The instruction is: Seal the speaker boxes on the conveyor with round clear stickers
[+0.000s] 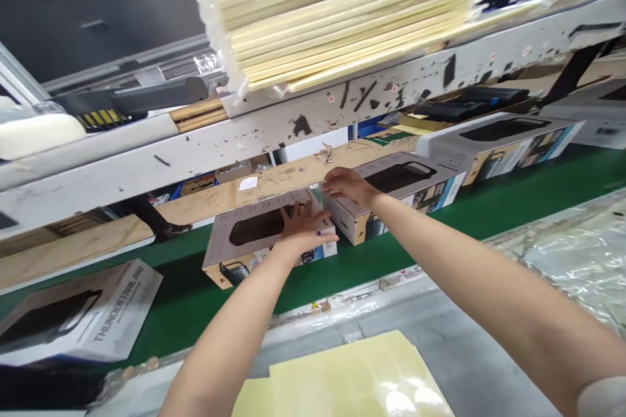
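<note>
Two printed product boxes sit side by side on a green conveyor belt (186, 300). My left hand (304, 228) lies flat, fingers spread, on the right end of the nearer grey box (249, 234). My right hand (348, 187) rests with curled fingers on the top left corner of the second box (405, 186). Both arms reach out over the grey bench edge.
More boxes ride the belt: one at the lower left (73, 316), others at the right (508, 140). A wrapped stack of pale sheets (342, 6) sits on the white overhead shelf (313, 124). Yellow sheets (352, 381) lie on the bench near me, clear plastic film (572, 254) to the right.
</note>
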Tool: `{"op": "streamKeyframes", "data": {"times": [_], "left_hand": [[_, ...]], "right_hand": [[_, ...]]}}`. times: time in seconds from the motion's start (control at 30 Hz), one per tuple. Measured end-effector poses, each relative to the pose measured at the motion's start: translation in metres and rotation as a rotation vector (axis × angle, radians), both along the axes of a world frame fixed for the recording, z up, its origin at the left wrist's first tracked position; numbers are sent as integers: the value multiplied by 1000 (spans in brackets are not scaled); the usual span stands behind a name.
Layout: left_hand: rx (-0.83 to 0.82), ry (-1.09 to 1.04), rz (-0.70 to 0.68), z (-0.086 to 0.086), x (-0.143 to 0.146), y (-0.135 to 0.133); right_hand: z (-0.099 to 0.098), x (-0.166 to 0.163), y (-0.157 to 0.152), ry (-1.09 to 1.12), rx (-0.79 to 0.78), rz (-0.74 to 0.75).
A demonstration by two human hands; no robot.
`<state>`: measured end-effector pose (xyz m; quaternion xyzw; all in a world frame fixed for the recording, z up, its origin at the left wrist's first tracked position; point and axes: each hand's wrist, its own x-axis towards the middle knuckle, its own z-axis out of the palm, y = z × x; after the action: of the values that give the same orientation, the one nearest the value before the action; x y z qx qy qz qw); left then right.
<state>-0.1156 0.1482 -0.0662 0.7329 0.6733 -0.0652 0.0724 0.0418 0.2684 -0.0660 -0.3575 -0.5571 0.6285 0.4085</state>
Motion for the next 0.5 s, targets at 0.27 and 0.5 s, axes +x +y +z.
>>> {"op": "streamKeyframes", "data": {"times": [0.27, 0.5], "left_hand": [[44, 18, 44, 7, -33, -26], [57, 26, 40, 8, -40, -34]], "right_hand": [[-3, -37, -14, -17, -35, 158], [-1, -68, -22, -53, -60, 212]]}}
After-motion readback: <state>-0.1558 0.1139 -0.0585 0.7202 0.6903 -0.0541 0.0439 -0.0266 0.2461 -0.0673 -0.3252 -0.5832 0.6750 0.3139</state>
